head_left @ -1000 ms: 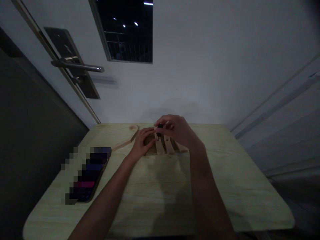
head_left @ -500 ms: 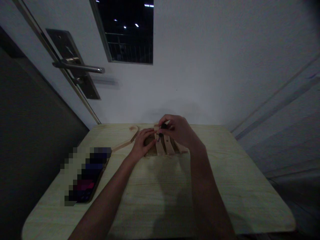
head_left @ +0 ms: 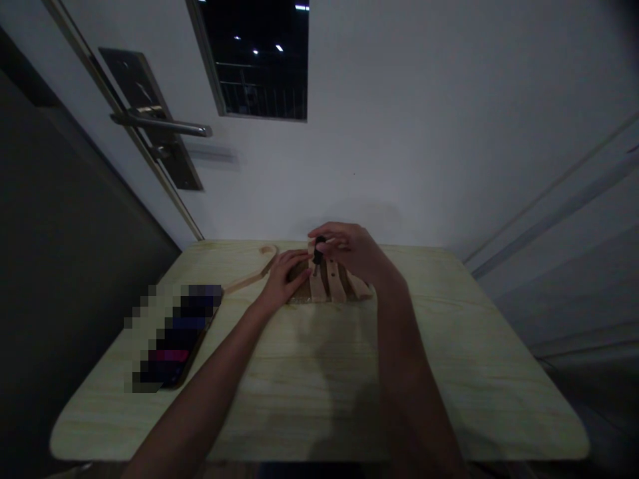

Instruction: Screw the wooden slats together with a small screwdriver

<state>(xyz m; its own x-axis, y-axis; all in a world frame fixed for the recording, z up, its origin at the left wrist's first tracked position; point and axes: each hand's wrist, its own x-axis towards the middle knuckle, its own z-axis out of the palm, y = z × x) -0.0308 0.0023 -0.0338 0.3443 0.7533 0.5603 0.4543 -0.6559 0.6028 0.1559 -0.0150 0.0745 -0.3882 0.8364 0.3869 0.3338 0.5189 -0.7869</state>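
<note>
A small screwdriver (head_left: 319, 250) with a black handle is pinched in my right hand (head_left: 352, 246). Its thin shaft points down at the leftmost of several pale wooden slats (head_left: 318, 290). These curved slats lie across a brown panel (head_left: 299, 299) and have small dark holes or screw heads in them. My left hand (head_left: 282, 276) rests flat on the panel's left side, fingers stretched and thumb apart, touching near the left slat. My right hand hides part of the slats' far ends.
Left of my left hand lies a hook-shaped wooden strip (head_left: 249, 281). A phone (head_left: 187, 339), partly pixelated, sits on the table (head_left: 279, 406) at the left. Behind the table's far edge stands a white door (head_left: 399, 133) with a metal handle (head_left: 170, 126).
My right hand has tilted the screwdriver more upright over the left slat, and its shaft now shows. My left hand stays on the panel. The view has shifted slightly.
</note>
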